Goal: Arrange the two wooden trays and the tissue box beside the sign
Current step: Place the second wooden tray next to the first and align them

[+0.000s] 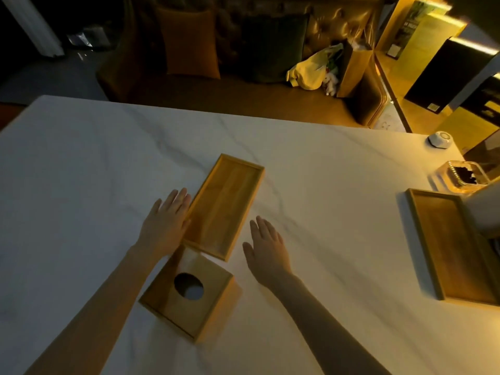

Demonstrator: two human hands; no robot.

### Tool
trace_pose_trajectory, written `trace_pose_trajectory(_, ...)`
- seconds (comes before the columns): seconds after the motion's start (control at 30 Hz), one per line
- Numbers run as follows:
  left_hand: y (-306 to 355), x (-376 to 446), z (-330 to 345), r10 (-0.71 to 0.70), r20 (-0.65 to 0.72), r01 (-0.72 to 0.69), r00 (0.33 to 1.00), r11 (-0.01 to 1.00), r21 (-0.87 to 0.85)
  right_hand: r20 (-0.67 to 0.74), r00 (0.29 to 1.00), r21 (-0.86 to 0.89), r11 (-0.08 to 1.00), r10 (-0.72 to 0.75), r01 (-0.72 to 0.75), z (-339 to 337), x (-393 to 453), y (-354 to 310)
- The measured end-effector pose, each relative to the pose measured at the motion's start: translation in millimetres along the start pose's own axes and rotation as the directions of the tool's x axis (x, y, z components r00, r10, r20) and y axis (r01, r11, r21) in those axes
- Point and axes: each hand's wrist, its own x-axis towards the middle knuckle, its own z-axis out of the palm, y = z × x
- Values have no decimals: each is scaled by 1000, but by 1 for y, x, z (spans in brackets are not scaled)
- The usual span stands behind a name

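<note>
A long wooden tray [226, 205] lies at an angle in the middle of the white marble table [81, 171]. My left hand [166, 221] rests flat against its left side, fingers apart. My right hand [266, 246] hovers open just right of the tray's near end, not touching it. A square wooden tissue box [189, 292] with a round hole on top stands just in front of the tray, under my left forearm. A second wooden tray [450, 246] lies at the right edge, next to a pale upright sign [487, 209] that is partly cut off.
A glass ashtray [464, 175] and a small white round device [441, 139] sit at the table's far right. Beyond the table stand a dark sofa with cushions [189, 41], a yellow bag [311, 69] and a paper bag [353, 69].
</note>
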Motion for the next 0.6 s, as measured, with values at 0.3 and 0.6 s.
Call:
trace_pose_trajectory(0.3, -23, 14, 40, -116, 266, 199, 957, 929, -313, 245, 961, 21, 990, 127, -136, 47, 22, -10)
trace_pose_trajectory(0.6, -4, 10, 26, -248, 232, 340, 940, 692, -637, 236, 959, 421, 872, 159, -249, 38, 25, -20)
